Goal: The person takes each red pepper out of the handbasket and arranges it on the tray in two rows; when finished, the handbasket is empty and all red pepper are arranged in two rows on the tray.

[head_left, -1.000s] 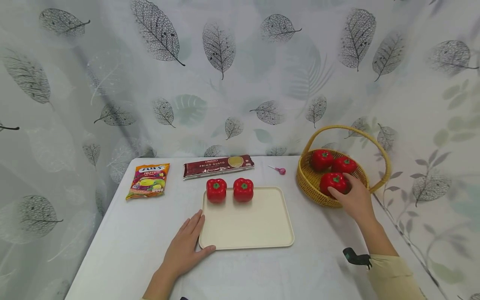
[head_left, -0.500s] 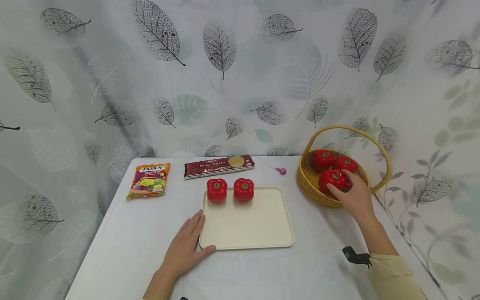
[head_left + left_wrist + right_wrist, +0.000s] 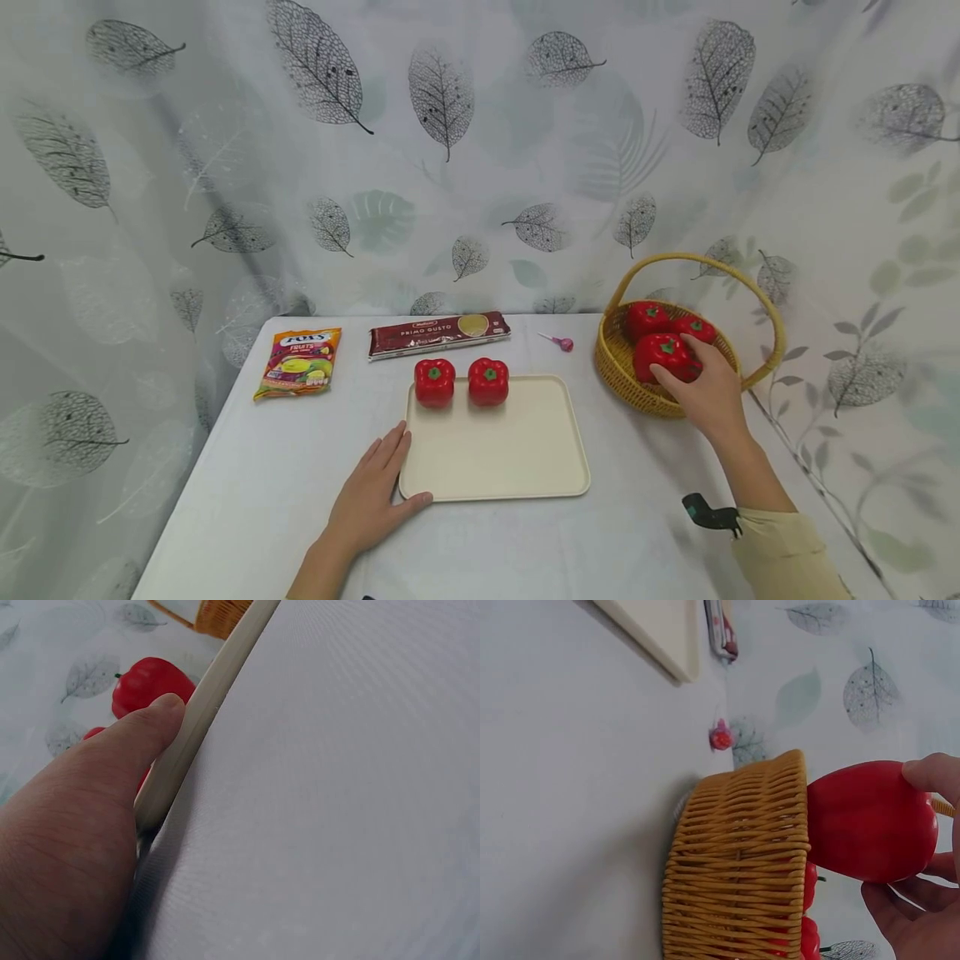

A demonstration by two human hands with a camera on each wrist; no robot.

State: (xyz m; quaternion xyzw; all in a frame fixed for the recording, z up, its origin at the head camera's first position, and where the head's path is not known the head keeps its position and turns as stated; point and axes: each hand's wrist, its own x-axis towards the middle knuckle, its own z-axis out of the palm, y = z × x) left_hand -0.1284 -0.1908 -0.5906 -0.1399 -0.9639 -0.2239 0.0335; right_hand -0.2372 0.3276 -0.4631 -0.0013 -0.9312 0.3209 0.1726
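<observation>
My right hand (image 3: 712, 392) grips a red bell pepper (image 3: 662, 357) by its side at the front of the wicker basket (image 3: 622, 372). In the right wrist view the held pepper (image 3: 870, 821) stands above the basket's rim (image 3: 799, 802), thumb on one side and fingers on the other. More red peppers (image 3: 647, 318) lie behind it in the basket. My left hand (image 3: 371, 496) rests with extended fingers at the left edge of a cream tray (image 3: 495, 458), the thumb along its front corner. Two red bell peppers (image 3: 434, 383) sit side by side at the tray's back left.
A maroon biscuit pack (image 3: 438, 335) lies behind the tray, with a pink lollipop (image 3: 562, 342) to its right. An orange candy bag (image 3: 298, 362) lies at the table's back left. The basket's tall handle (image 3: 701, 257) arches over its peppers. A leaf-print curtain (image 3: 480, 167) hangs behind.
My right hand has raised the bell pepper slightly and tilted it left at the basket's front. The left hand stays at the tray.
</observation>
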